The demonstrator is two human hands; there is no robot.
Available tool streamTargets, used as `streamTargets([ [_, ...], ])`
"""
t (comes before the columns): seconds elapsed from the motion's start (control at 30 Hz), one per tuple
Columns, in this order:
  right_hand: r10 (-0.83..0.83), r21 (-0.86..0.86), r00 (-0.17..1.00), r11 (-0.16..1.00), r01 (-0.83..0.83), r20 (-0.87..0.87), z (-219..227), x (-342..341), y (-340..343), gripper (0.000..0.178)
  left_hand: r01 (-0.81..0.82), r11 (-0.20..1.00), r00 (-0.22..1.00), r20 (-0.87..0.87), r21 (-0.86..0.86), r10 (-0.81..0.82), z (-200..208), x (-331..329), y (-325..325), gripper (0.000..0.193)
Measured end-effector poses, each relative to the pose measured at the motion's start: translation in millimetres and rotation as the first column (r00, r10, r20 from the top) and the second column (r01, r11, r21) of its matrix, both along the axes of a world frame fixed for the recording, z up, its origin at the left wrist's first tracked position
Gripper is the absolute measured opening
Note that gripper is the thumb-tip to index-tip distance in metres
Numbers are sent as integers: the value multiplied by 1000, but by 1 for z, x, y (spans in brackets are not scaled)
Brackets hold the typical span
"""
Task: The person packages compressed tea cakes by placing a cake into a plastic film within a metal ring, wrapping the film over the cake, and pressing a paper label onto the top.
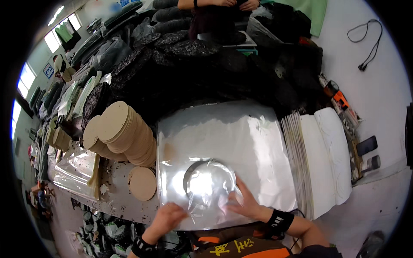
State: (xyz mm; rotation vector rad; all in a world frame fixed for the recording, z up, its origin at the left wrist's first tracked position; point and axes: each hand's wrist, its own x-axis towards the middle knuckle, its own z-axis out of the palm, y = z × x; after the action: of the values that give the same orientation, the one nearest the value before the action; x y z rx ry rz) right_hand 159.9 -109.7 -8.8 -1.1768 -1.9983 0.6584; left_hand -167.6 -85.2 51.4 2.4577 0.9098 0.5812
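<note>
A round metal ring [205, 161] lies on a stack of shiny clear plastic sheets [258, 142] in front of me. Clear film shows wrinkles and glare in and below the ring. My right hand [246, 203] grips the ring's right side, with a finger along the outer rim and the thumb bent inward. My left hand [168, 216] is closed at the sheets' near left edge, its fingertips pinching what looks like the film below the ring. Dark bands circle both wrists.
Tall stacks of round beige discs [133, 133] stand left, with a single disc [142, 183] nearer. Black, flaky round cakes [189, 48] pile up behind. Folded clear bags [77, 172] lie far left, white sheets [333, 150] right. Beyond that are a phone [366, 145] and a co-worker's hands [248, 5].
</note>
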Motion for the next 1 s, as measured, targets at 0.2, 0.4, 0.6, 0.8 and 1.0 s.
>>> streamTargets([
  [0.2, -35, -64, 941, 996, 60, 337, -26, 40, -38, 75, -371, 928, 927, -44, 40, 373, -33, -25, 17, 50],
  [0.4, 147, -28, 955, 989, -145, 258, 48, 120, -75, 32, -663, 737, 662, -358, 131, 659, -91, -115, 33, 78],
  [0.6, -505, 391, 856, 770, 504, -109, 104, 208, 269, 60, -684, 728, 651, -408, 49, 640, -36, -89, 55, 34],
  [0.8, -475, 250, 870, 865, 435, 133, 57, 247, 338, 46, -453, 708, 877, 125, 542, 465, 30, 39, 45, 19],
  [1.0, -540, 600, 802, 561, 570, -256, 114, 201, 275, 39, 37, 961, 999, 12, 276, -42, -25, 149, 92, 24],
])
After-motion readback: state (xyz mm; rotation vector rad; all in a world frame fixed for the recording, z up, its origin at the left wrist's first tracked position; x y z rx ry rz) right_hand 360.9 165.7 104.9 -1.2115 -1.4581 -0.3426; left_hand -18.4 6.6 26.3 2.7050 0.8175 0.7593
